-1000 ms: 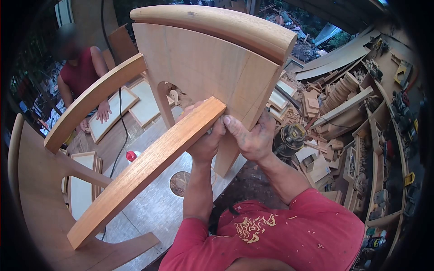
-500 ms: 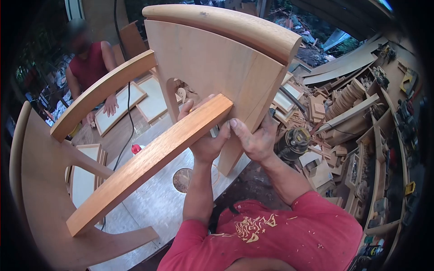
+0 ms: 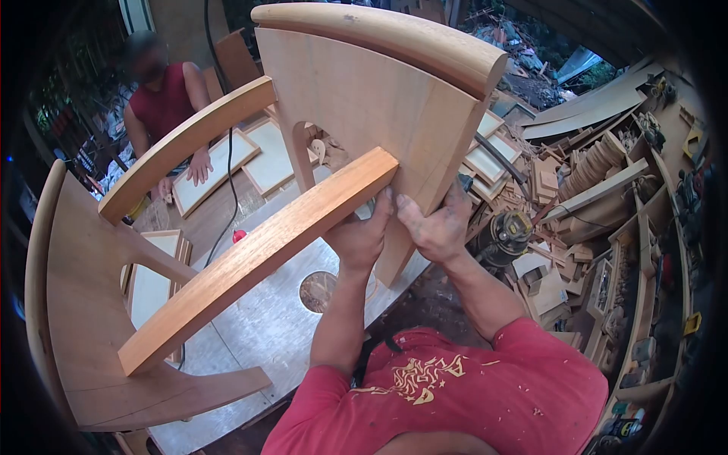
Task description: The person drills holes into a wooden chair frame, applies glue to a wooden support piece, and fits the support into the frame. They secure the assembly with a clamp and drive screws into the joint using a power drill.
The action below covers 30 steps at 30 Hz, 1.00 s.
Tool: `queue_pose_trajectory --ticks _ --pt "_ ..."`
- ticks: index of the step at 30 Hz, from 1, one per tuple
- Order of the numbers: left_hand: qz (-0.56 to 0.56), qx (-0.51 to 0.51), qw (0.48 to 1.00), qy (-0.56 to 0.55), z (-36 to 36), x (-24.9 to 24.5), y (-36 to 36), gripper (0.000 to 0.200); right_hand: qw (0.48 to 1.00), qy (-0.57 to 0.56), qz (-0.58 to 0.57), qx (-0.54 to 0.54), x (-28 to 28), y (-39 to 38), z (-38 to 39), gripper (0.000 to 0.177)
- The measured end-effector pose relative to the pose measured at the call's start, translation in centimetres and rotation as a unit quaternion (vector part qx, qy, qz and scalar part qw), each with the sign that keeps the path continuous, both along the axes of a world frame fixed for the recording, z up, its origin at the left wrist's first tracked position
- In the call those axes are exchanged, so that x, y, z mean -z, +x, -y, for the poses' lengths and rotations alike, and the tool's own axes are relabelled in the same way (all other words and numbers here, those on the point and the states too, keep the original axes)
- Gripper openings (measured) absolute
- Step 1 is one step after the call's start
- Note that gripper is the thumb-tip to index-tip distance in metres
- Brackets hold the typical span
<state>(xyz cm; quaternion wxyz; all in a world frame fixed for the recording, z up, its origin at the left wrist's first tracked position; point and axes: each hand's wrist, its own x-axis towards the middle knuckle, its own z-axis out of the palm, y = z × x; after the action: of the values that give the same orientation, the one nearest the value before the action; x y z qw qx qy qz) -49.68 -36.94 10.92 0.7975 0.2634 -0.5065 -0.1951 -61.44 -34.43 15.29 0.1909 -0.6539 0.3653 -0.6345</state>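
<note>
A wooden frame, chair- or stool-like, has two curved side panels joined by two curved rails. My left hand is closed just below the near rail, at its right end. Its thumb points up at the joint and its fingers are hidden behind the rail. Something greyish shows by the thumb, too covered to name. My right hand grips the near leg edge of the right side panel, thumb on its inner face, fingers behind it. The left side panel stands on the work table.
The metal-topped table has a round hole. A black cable crosses behind the frame. Opposite, a person in a red sleeveless top rests a hand on a framed panel. A power tool, wood offcuts and shelves lie rightward.
The frame has shifted slightly right in view. My left fingers, seen above the near rail before, are now hidden behind it. My right hand keeps its hold on the panel.
</note>
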Motion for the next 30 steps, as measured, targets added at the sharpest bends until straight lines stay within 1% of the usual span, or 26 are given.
queue_pose_trajectory --ticks 3,6,9,14,18,21,27,30 --pt "-0.007 -0.01 1.0 -0.005 0.14 -0.18 -0.23 0.052 1.0 -0.014 -0.025 0.012 -0.13 -0.1 0.06 0.048" --pt "-0.013 -0.012 1.0 -0.017 0.29 -0.22 -0.44 0.051 0.998 -0.061 -0.02 0.011 -0.06 -0.03 0.53 0.047" --pt "-0.011 -0.017 1.0 -0.024 0.24 -0.15 -0.44 0.05 0.998 -0.055 -0.034 0.019 -0.29 -0.09 0.35 0.047" --pt "0.017 -0.023 0.999 -0.021 0.1 -0.2 -0.17 0.049 0.999 -0.042 -0.008 0.006 0.0 0.15 0.29 0.048" --pt "0.004 -0.015 1.0 -0.021 0.22 -0.01 -0.3 0.049 0.998 -0.058 -0.014 -0.004 0.04 0.01 0.48 0.048" --pt "0.007 -0.018 1.0 -0.016 0.18 0.04 -0.32 0.049 0.999 -0.043 -0.009 -0.004 -0.35 0.1 0.23 0.048" --pt "0.017 -0.03 0.999 -0.02 0.25 0.16 -0.19 0.048 0.998 -0.057 -0.013 0.0 -0.15 0.03 0.4 0.048" --pt "0.027 -0.036 0.999 -0.015 0.15 0.2 -0.08 0.047 0.994 -0.094 -0.047 -0.001 -0.08 -0.23 0.51 0.049"
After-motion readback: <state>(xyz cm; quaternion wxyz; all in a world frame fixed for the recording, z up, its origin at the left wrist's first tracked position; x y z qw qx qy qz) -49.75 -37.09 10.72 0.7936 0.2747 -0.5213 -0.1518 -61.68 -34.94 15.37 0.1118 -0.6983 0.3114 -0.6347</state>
